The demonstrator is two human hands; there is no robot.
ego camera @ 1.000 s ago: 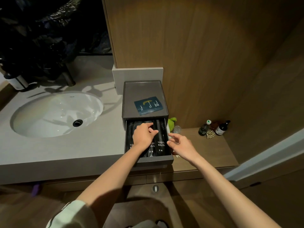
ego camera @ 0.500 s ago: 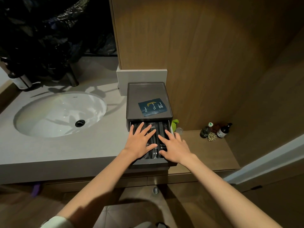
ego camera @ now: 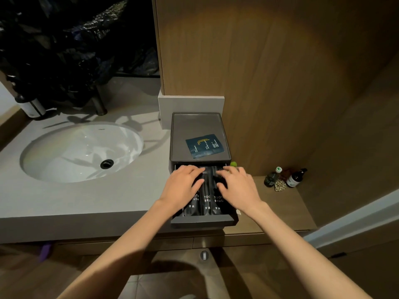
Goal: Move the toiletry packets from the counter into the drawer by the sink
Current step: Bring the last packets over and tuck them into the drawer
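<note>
Bathroom vanity: grey counter [ego camera: 64,201] with white sink [ego camera: 82,152] at left. Beside it a dark organiser box [ego camera: 194,124], its drawer [ego camera: 203,222] pulled open. Left hand [ego camera: 182,186] and right hand [ego camera: 237,187] lie side by side in the drawer, fingers straight and spread, pressing the black toothbrush packets [ego camera: 207,200] flat and gripping nothing. Blue packet [ego camera: 204,146] lies on the box top, not yet in. Bottles [ego camera: 273,178] far right. Mostly done, I'd say: blue packet left, maybe closing.
</note>
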